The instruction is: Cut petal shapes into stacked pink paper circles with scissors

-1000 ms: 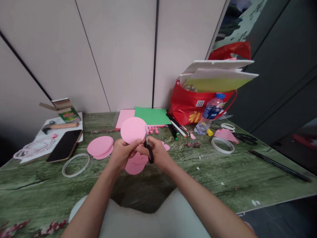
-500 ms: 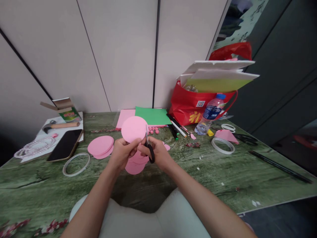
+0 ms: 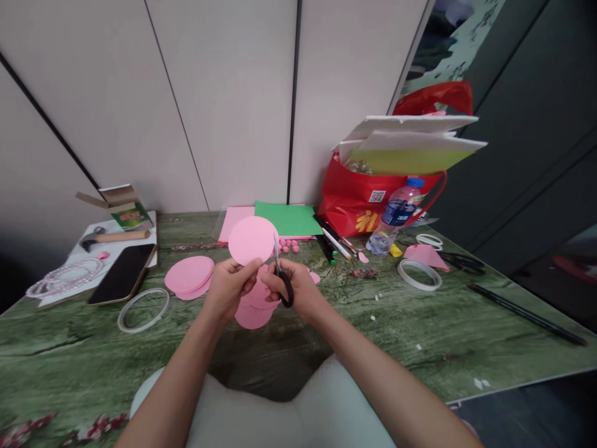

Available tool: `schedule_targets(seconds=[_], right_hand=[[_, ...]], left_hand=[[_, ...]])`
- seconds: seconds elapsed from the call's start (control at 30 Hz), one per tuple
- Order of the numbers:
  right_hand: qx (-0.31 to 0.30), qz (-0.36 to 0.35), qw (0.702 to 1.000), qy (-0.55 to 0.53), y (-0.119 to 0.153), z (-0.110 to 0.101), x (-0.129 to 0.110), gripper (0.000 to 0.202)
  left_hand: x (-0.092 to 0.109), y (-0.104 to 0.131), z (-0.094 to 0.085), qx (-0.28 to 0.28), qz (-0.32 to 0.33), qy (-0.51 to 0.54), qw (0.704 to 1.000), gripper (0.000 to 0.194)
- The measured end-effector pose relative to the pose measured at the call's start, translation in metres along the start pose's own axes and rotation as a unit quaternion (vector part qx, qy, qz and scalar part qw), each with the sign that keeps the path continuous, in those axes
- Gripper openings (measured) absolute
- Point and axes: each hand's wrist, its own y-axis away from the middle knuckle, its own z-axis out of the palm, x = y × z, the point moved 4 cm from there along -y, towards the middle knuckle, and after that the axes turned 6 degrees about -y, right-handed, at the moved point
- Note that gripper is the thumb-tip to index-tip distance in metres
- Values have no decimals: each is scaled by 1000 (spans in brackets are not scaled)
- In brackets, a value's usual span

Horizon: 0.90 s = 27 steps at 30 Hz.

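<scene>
A round pink paper disc (image 3: 252,239) is pinched at its lower edge by my left hand (image 3: 228,284), tilted up toward me. My right hand (image 3: 296,285) is closed round the black handles of a pair of scissors (image 3: 285,287). Their blades point up and lie along the disc's right edge. Below both hands, more pink paper discs (image 3: 253,316) overlap on the table, partly hidden by my fingers. Another small stack of pink discs (image 3: 189,275) lies to the left of my left hand.
On the left are a phone (image 3: 122,272), a hammer (image 3: 116,236), a bead string (image 3: 65,278) and a tape roll (image 3: 143,310). Green paper (image 3: 286,219) lies behind my hands. At the right stand a red bag (image 3: 345,199) and a water bottle (image 3: 396,214), near another tape roll (image 3: 418,275).
The scissors and my right hand have shifted very slightly to the right, away from the disc's edge. The disc has moved up a touch in my left hand.
</scene>
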Motion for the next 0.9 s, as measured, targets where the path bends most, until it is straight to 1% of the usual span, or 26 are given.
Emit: schedule_targets(seconds=[0.13, 0.23, 0.4, 0.53, 0.7, 0.9], right_hand=[[-2, -1, 1000, -11, 0, 1, 2, 31], [-10, -2, 1000, -5, 1, 5, 0, 32], [-25, 3, 1000, -1, 3, 9, -1, 33], [-20, 3, 1000, 4, 1, 7, 0, 35], [9, -24, 999, 20, -1, 2, -5, 40], [1, -22, 1000, 10, -1, 2, -5, 42]], left_hand=[[3, 1, 2, -10, -6, 37, 999, 26], [1, 1, 3, -8, -15, 48, 999, 25], [-7, -1, 1, 22, -22, 40, 999, 26], [-8, -2, -1, 37, -30, 40, 998, 26], [-5, -1, -1, 31, -24, 21, 999, 25], [-5, 0, -1, 27, -19, 15, 999, 24]])
